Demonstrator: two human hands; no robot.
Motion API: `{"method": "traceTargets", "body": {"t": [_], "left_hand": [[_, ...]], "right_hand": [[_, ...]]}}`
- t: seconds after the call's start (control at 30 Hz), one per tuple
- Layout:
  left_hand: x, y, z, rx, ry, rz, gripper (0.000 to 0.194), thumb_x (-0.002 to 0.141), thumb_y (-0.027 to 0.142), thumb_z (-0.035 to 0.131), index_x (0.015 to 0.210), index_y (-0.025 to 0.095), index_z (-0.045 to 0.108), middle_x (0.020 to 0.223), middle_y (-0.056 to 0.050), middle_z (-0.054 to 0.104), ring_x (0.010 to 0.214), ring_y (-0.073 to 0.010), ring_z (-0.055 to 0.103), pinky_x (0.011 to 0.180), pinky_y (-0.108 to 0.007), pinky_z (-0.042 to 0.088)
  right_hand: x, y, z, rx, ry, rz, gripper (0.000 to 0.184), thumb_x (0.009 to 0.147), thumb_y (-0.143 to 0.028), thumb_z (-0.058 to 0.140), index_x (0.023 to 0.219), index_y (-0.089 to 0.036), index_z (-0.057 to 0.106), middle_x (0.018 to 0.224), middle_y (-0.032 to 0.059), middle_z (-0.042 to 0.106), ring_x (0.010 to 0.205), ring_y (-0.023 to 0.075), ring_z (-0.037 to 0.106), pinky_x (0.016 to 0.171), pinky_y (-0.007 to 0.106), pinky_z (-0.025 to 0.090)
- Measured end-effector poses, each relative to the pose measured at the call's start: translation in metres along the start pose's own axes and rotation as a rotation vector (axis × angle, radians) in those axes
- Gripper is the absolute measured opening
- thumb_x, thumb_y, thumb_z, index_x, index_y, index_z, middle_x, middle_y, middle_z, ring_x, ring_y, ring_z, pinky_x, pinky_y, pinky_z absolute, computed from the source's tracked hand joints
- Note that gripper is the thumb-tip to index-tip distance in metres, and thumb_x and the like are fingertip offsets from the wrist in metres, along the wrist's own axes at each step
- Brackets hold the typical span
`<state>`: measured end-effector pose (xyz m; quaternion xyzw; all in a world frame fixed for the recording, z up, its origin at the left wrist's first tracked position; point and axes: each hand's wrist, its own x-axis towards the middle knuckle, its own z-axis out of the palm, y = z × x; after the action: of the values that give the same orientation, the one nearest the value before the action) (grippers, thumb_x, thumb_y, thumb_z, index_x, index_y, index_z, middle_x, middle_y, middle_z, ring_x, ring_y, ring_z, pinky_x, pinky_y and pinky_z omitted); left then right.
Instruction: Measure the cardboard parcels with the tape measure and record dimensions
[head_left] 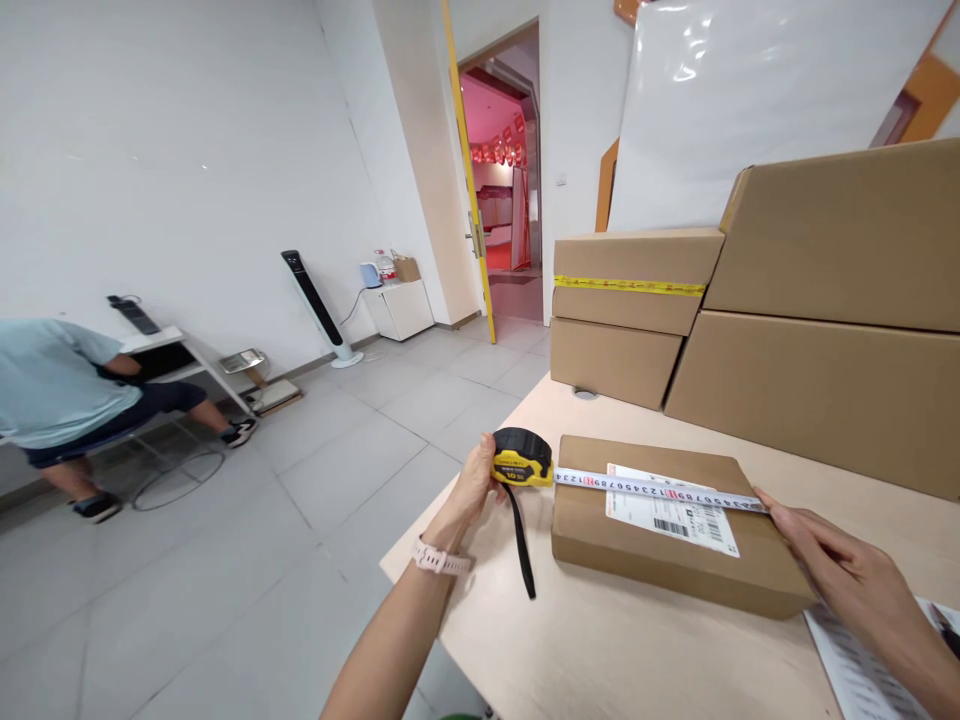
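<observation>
A yellow and black tape measure (523, 458) is gripped at its case by my left hand (474, 482), just off the left end of a brown cardboard box (592, 540). Its white blade is drawn out across the top of the box. My right hand (847, 560) pinches the blade's far end at the box's right edge. Beneath the blade lies a white shipping label (675, 522) with printed barcodes. A black wrist strap (520, 545) dangles from the case over the tabletop. The box rests flat on the pale table (540, 640).
Large cardboard boxes (832, 370) are stacked at the table's back right, one bearing yellow tape. Printed paper (847, 655) lies under my right forearm. Across the room, a seated person (60, 390) is beside a white desk (176, 350); a tower fan (319, 305) stands by the wall.
</observation>
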<state>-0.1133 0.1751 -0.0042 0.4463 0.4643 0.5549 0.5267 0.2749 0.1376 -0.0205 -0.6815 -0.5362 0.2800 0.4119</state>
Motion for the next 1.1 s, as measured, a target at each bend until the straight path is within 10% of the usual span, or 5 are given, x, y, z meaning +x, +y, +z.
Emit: {"method": "traceTargets", "body": {"t": [1.1], "left_hand": [[-0.0030, 0.0041, 0.0033, 0.023, 0.030, -0.032, 0.073, 0.062, 0.085, 0.052, 0.072, 0.014, 0.062, 0.052, -0.002, 0.060, 0.037, -0.0095, 0.047, 0.029, -0.019, 0.025]], "right_hand": [[-0.0020, -0.0025, -0.0002, -0.029, -0.010, -0.050, 0.049, 0.076, -0.057, 0.053, 0.100, -0.021, 0.075, 0.127, 0.0036, 0.065, 0.123, 0.0309, 0.053, 0.091, 0.028, 0.048]]}}
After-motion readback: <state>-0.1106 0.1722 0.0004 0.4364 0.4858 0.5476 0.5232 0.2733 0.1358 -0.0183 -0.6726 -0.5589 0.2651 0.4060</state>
